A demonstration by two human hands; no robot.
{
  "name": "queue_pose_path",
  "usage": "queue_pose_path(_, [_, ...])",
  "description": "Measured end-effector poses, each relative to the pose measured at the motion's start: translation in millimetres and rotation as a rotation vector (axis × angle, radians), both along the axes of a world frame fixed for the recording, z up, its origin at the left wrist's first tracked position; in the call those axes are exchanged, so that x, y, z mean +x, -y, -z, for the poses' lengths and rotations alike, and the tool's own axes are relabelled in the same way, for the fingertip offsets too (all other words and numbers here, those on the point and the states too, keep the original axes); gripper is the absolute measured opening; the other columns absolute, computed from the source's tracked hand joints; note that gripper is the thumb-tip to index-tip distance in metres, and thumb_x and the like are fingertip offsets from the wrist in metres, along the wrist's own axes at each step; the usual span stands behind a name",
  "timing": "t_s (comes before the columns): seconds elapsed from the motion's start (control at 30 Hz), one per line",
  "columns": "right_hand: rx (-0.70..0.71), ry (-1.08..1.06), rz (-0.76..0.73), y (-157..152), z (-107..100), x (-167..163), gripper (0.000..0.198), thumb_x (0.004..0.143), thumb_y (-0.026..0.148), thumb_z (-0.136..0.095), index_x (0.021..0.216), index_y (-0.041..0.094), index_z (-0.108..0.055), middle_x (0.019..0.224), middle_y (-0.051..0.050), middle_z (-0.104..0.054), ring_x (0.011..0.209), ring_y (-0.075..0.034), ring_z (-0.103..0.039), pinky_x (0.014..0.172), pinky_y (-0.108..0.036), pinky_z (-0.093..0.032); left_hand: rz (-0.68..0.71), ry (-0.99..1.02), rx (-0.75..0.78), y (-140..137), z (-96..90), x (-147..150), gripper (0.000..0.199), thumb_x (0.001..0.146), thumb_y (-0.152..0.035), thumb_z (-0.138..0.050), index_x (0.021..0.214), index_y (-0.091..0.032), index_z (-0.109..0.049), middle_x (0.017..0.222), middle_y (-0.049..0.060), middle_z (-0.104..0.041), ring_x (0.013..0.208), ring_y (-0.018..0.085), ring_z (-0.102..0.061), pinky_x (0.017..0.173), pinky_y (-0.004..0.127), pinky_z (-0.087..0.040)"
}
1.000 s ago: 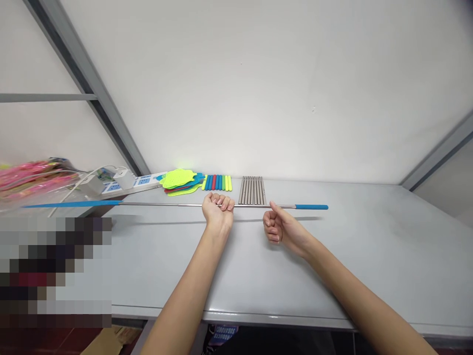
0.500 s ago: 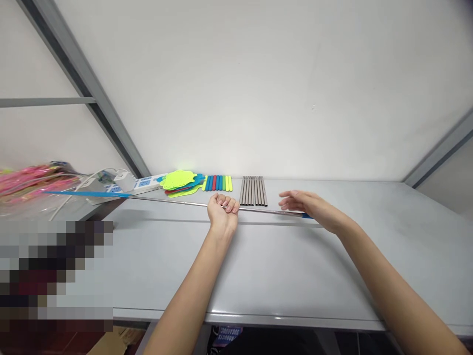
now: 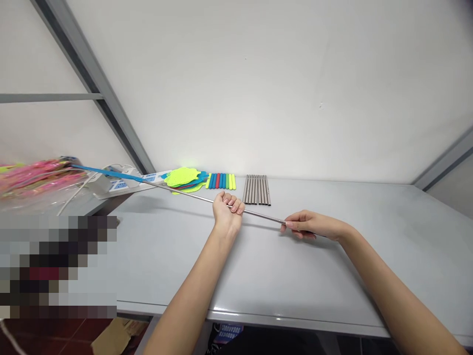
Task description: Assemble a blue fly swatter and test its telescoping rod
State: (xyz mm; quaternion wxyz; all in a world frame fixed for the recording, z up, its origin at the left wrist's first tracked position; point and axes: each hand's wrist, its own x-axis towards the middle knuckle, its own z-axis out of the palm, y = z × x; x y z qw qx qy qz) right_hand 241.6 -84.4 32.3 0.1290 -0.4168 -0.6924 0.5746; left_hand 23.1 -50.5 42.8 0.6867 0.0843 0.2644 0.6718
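Observation:
My left hand [image 3: 228, 212] is wrapped round the thin metal rod of a fly swatter [image 3: 264, 216]. My right hand [image 3: 308, 225] grips the same rod farther right, thumb and fingers around it; the palm mostly hides the handle end. The swatter slants across the view, its blue head [image 3: 107, 172] seen edge-on at the upper left. Behind my left hand lie a stack of leaf-shaped swatter heads [image 3: 183, 176] in yellow, blue and red, a row of coloured handles [image 3: 220, 181], and a row of metal rods [image 3: 256, 190].
A white power strip [image 3: 121, 185] with plugs and cables is at the left by a metal post [image 3: 107, 98]. Beyond it is a plastic bag of pink and yellow items [image 3: 33, 177]. The grey table [image 3: 295, 281] meets a white wall. A cardboard piece [image 3: 113, 337] lies below.
My right hand has closed from loosely spread fingers onto the rod and come lower. The swatter has tilted, its blue head end higher and its handle end lower.

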Motion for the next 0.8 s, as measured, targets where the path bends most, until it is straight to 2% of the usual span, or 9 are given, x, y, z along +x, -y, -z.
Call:
queue_pose_path(0.23, [-0.005,-0.039,0.016,0,8,-1,0.04,0.081,0.045,-0.044,0.103,0.015,-0.058,0.059,0.002,-0.041,0.045,-0.006,-0.031,0.044,-0.022,-0.024,0.003,-0.011,-0.031,0,-0.1,1,0.031,0.077,-0.017,-0.032,0.05,-0.018,-0.018,0.04,-0.007,-0.02,0.026,0.005,-0.017,0.031,0.02,-0.01])
queue_pose_path(0.63, [0.014,-0.021,0.033,0,12,-1,0.033,0.081,0.043,-0.046,0.083,0.013,-0.061,0.054,0.005,-0.035,0.044,-0.006,-0.033,0.049,-0.022,-0.028,0.021,-0.01,-0.07,0,1.0,1,0.03,0.077,-0.016,-0.032,0.05,-0.019,-0.018,0.039,-0.007,-0.02,0.026,0.005,-0.017,0.031,0.02,-0.01])
queue_pose_path(0.8, [0.036,0.018,0.045,1,13,-1,0.035,0.08,0.046,-0.046,0.081,0.014,-0.06,0.053,0.005,-0.036,0.045,-0.007,-0.032,0.048,-0.022,-0.028,0.025,-0.01,-0.082,0,1.3,1,0.03,0.076,-0.016,-0.032,0.05,-0.019,-0.018,0.039,-0.007,-0.019,0.026,0.005,-0.017,0.031,0.02,-0.01])
